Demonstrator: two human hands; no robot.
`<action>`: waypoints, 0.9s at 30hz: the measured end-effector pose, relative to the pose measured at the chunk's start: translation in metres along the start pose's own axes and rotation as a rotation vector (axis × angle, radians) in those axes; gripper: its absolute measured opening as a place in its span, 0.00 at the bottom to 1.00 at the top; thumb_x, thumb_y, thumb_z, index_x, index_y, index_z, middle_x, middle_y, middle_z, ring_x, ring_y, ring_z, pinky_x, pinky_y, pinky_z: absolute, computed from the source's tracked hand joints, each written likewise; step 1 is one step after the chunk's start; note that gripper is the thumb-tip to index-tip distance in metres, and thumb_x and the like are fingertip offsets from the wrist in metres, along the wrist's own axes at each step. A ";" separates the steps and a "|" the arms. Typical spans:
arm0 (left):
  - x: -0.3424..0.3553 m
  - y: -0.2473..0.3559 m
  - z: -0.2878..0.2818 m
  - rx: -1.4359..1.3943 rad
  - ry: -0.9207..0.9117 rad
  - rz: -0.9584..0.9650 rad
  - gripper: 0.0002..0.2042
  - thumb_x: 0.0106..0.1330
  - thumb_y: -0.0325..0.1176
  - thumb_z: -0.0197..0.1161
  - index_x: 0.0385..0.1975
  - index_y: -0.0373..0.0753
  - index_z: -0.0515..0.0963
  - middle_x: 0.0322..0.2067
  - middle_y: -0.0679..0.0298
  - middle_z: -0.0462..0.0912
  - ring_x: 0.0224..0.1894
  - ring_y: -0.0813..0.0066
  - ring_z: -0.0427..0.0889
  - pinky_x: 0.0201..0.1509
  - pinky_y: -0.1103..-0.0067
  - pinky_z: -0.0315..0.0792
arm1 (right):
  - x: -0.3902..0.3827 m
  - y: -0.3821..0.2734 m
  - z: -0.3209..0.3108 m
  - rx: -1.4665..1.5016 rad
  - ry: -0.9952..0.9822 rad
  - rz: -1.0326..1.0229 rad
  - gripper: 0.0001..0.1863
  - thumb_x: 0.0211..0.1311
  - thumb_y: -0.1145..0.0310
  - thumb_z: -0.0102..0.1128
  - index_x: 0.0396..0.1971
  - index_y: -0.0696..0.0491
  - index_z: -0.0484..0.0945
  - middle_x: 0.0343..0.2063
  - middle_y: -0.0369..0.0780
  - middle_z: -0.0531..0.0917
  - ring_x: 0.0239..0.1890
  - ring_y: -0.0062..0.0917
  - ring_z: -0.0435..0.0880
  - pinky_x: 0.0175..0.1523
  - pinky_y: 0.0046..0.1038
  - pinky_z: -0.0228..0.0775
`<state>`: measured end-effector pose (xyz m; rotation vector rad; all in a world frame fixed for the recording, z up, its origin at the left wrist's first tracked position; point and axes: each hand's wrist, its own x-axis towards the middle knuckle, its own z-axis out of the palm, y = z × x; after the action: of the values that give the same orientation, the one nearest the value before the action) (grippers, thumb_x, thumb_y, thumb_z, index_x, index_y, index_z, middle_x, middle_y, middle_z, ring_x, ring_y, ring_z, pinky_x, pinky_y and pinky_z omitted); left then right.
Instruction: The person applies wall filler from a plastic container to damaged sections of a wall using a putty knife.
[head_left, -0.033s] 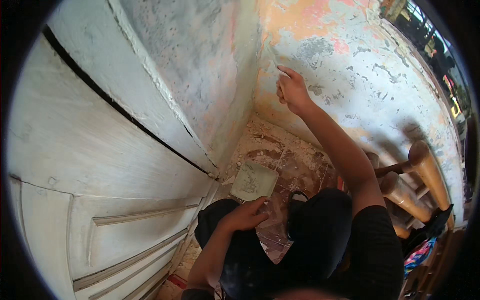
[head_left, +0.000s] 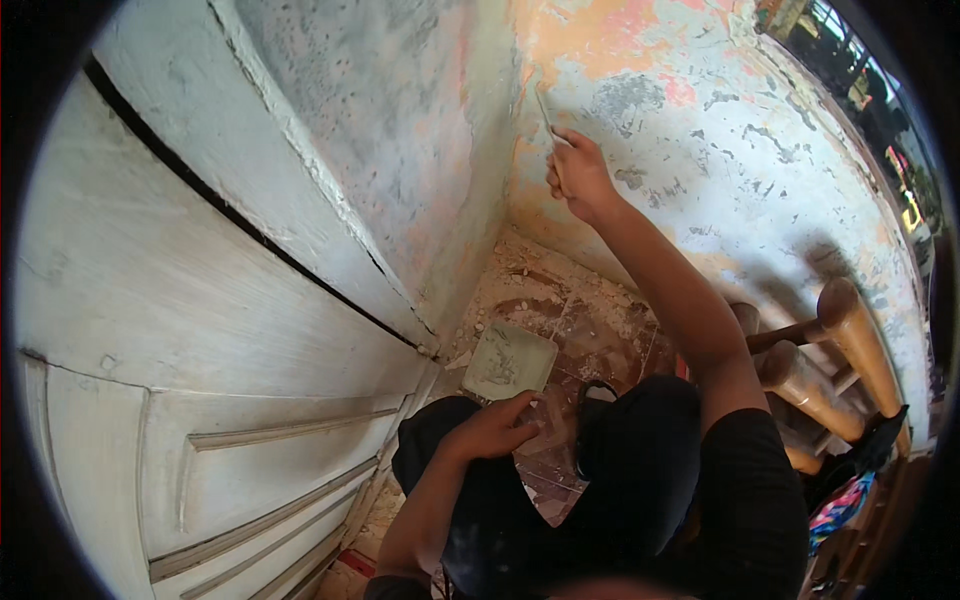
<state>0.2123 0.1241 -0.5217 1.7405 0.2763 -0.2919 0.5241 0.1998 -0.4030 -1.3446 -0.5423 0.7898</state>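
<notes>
Up against the peeling wall, my right hand is closed around a slim, pale putty knife. Its index finger lies along the tool, and the tip reaches the wall near the corner. Low in front of me, my left hand rests at my left knee, fingers bent, thumb and index finger a little apart. Just beyond it is a square, pale tray with grey smears inside. A faint pale patch shows by the left fingertips; what that hand holds is unclear.
A white panelled wooden door stands close on the left. Crumbs of plaster cover the tiled floor along the wall's foot. Wooden furniture with thick round legs leans at the right, beside a colourful cloth.
My right hand and the putty knife have shifted very slightly left along the wall. The left hand and the tray look unchanged.
</notes>
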 end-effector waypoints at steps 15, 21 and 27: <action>-0.007 0.016 -0.004 -0.071 0.031 0.015 0.23 0.62 0.39 0.58 0.56 0.38 0.64 0.40 0.50 0.78 0.42 0.59 0.79 0.46 0.72 0.71 | 0.067 -0.029 0.042 0.246 0.018 0.122 0.01 0.59 0.77 0.45 0.28 0.56 0.67 0.23 0.42 0.71 0.18 0.26 0.68 0.21 0.28 0.60; -0.011 0.012 0.001 -0.030 0.060 0.081 0.21 0.67 0.34 0.55 0.58 0.37 0.62 0.39 0.56 0.78 0.37 0.71 0.79 0.40 0.76 0.73 | 0.060 -0.033 0.042 0.121 -0.033 0.098 0.02 0.58 0.77 0.46 0.31 0.55 0.68 0.20 0.39 0.70 0.16 0.23 0.67 0.18 0.26 0.56; -0.008 0.012 -0.002 -0.034 0.020 0.044 0.22 0.67 0.36 0.54 0.59 0.39 0.63 0.42 0.58 0.77 0.43 0.70 0.77 0.46 0.75 0.71 | 0.034 -0.025 0.004 0.073 -0.116 0.102 0.17 0.59 0.74 0.46 0.50 0.55 0.66 0.20 0.38 0.71 0.15 0.21 0.65 0.16 0.23 0.53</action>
<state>0.2085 0.1235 -0.5077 1.7140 0.2554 -0.2369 0.5480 0.2275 -0.3807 -1.2720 -0.5340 0.9669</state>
